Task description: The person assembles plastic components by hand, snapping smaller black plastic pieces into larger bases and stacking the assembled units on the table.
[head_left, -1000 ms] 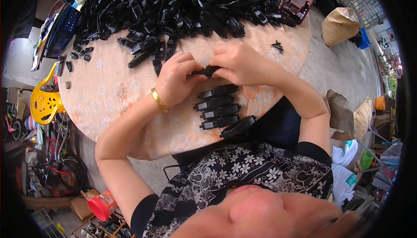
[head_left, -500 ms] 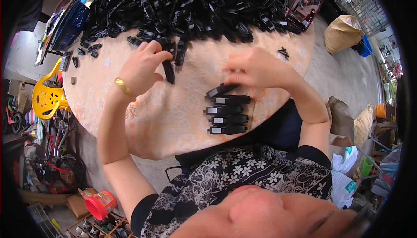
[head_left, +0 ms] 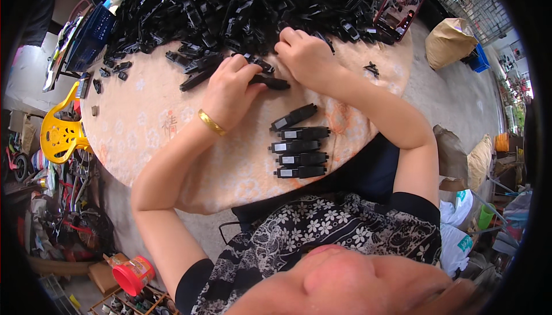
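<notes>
My left hand (head_left: 230, 90), with a gold bangle at the wrist, is closed on an elongated black plastic part (head_left: 275, 82), whose end sticks out to the right past the thumb. Other black parts lie beside and under its fingers. Up and to the right, my right hand (head_left: 307, 59) is at the front edge of a large pile of black plastic parts (head_left: 230, 4). Its fingers are curled together; whatever is between them is hidden. Nearer me, several black parts with pale labels (head_left: 302, 145) lie in a column, the farthest one tilted.
A phone (head_left: 401, 9) stands at the pile's right end. A patterned cloth (head_left: 213, 171) covers the round table. Small black bits (head_left: 372, 69) lie at right, others at far left. A yellow chair (head_left: 60, 134) stands left, a brown sack (head_left: 451, 43) right.
My right hand has moved away from the column, up to the pile's edge, leaving the tilted part behind. My left hand has shifted right and closed on a black part, which has turned sideways.
</notes>
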The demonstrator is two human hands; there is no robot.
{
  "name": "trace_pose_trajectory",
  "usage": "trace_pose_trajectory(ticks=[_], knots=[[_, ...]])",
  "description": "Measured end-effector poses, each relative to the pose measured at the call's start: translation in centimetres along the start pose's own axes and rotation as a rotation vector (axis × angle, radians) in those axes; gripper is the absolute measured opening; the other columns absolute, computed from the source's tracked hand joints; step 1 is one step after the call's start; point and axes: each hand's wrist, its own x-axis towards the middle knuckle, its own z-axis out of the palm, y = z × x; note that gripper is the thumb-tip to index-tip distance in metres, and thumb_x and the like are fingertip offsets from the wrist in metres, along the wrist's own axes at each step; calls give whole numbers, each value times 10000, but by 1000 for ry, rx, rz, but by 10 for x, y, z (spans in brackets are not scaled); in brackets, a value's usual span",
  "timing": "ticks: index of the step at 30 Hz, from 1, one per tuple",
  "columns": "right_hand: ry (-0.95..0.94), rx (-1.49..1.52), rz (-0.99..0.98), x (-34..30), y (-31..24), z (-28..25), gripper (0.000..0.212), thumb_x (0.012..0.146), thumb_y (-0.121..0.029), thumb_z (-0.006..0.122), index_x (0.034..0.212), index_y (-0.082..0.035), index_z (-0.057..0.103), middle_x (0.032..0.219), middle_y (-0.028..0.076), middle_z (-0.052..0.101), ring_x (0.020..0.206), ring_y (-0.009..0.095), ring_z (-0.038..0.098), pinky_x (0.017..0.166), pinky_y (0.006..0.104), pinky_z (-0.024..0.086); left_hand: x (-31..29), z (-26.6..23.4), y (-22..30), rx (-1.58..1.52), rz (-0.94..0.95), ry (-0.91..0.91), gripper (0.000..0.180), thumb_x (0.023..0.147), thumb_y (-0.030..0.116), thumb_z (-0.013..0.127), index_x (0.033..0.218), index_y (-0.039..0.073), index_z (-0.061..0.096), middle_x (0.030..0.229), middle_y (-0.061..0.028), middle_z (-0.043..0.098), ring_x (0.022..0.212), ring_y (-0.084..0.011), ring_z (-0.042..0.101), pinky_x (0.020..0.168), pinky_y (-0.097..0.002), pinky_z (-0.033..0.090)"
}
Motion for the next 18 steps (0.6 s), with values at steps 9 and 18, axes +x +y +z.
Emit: trace_pose_trajectory(ticks=[9, 18], knots=[[-221, 490, 330, -24, -8, -44, 125, 895, -162, 577, 929, -44, 600, 861, 135, 644, 770, 330, 627, 657, 391, 499, -6, 0, 15, -48, 115, -28, 182, 723, 129, 730, 853, 43, 637, 866, -100, 584, 835, -300, 562, 738, -389, 474], [-394, 514, 340, -29, 4, -55, 246, 835, -205, 669, 1021, -56, 610, 911, 143, 647, 793, 318, 630, 667, 373, 495, -10, -9, 18, -179, -94, -157, 231, 744, 91, 695, 954, 35, 617, 874, -124, 589, 826, -324, 580, 725, -380, 481]])
